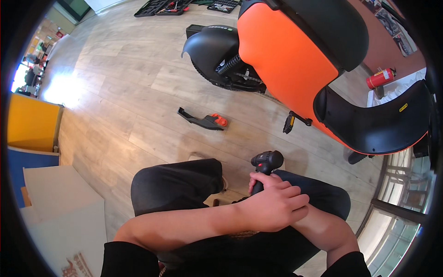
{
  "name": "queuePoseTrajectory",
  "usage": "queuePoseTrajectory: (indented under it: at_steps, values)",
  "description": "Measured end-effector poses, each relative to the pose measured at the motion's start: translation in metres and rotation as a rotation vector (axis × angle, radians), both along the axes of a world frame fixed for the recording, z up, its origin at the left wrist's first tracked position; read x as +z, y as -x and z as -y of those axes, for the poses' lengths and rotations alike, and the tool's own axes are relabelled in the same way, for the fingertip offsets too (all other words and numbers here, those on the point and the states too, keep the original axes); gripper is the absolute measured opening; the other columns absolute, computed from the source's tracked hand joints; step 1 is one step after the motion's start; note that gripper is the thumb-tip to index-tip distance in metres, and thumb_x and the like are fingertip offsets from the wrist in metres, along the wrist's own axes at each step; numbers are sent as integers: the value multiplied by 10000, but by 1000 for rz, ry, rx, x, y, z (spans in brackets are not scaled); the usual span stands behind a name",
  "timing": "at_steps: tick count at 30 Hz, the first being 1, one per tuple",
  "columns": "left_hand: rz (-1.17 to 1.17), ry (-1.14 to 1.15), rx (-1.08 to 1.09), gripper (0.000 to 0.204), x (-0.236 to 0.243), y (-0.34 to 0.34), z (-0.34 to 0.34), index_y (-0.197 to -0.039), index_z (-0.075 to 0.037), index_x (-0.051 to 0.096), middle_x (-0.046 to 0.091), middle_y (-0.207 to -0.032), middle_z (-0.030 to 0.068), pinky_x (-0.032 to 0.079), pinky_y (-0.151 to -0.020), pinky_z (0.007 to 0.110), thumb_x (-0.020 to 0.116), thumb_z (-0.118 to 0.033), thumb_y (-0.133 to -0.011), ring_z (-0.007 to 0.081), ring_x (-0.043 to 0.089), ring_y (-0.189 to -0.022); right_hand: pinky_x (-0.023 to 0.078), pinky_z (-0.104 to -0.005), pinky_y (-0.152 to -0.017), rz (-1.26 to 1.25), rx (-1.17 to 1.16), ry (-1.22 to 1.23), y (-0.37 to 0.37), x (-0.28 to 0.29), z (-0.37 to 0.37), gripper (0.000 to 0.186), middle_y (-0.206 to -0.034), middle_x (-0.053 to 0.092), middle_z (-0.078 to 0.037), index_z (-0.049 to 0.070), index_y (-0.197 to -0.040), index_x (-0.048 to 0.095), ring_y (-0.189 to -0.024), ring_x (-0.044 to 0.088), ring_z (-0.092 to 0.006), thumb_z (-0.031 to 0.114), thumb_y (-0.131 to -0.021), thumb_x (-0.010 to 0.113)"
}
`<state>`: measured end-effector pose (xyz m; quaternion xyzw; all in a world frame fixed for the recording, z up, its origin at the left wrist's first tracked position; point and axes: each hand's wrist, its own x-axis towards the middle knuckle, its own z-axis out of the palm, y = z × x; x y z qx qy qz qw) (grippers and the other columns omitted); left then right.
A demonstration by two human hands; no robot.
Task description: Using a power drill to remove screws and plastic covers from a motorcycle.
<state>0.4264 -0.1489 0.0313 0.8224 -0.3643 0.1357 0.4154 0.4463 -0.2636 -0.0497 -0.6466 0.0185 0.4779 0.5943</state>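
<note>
My right hand is wrapped around the grip of a black cordless drill with a small red switch, held in front of my right knee. My left hand crosses over from the left, its fingers bent over my right wrist, hiding much of the right hand and the drill's lower end. Past my knees, a curved black plastic part with an orange end lies on the floor, apart from both hands.
An orange and black electric scooter stands ahead to the right, its pedal sticking out. Tool cases lie open at the far edge. A red fire extinguisher is at right. White box and yellow panel stand at left.
</note>
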Motion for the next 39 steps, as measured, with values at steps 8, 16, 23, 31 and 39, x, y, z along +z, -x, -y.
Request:
queuePoseTrajectory:
  at_steps: [8, 16, 23, 31, 39]
  values:
    - [-14, -24, -12, 273, 1, 0, -3, -932, -50, 636, 529, -869, 57, 467, -774, 402, 655, -178, -691, 234, 564, -781, 466, -295, -573, -180, -250, 40, 4, -24, -2, 353, -703, 580, -28, 66, -1042, 692, -611, 572, -136, 340, -1023, 472]
    - [13, -31, -93, 251, -2, -3, 0, -909, -44, 627, 543, -838, 55, 469, -727, 348, 661, -170, -696, 218, 588, -755, 528, -422, -634, 131, -118, 425, -18, -29, -23, 449, -740, 662, -138, 44, -1182, 543, -691, 685, -271, 164, -814, 770]
    - [41, -3, -25, 160, 16, -15, 20, -821, -59, 612, 535, -798, 39, 435, -662, 328, 660, -161, -708, 197, 588, -737, 530, -534, -795, 957, 275, 647, -55, -33, -30, 512, -1009, 690, -254, 86, -1283, 506, -947, 664, -461, 120, -805, 687]
    - [-136, -238, 261, 145, 22, -9, 39, -867, -62, 694, 621, -817, 49, 441, -698, 345, 677, -149, -753, 205, 628, -767, 543, -532, -769, 1083, 230, 898, -81, -99, -41, 425, -964, 699, -216, 85, -1237, 504, -902, 680, -438, 132, -839, 647]
    - [-396, -563, 219, 161, 42, -26, 31, -923, -75, 744, 683, -856, 94, 458, -735, 450, 629, -167, -857, 234, 629, -690, 543, -519, -800, 1132, 180, 870, -85, -116, -81, 590, -1042, 678, -235, 63, -1357, 456, -941, 672, -438, 91, -812, 677]
